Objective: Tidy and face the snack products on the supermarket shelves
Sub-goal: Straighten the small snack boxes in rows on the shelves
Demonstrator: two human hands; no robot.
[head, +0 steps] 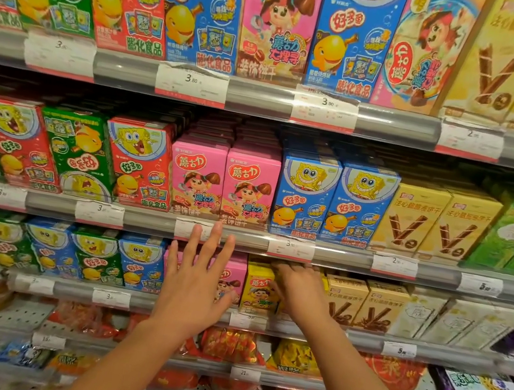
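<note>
Reaching into the third shelf row, the right hand [296, 286] grips the top of a yellow snack box [258, 288]; the left hand [197, 281] is spread, holding nothing, before the pink boxes [233, 279]. Risk: tugging the yellow box could topple the neighbouring tan wafer-stick boxes [345, 300]. The shelf rail [360, 340] with price tags fronts the row.

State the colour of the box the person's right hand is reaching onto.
Yellow box, under the right hand; seen best in the head view.
</note>
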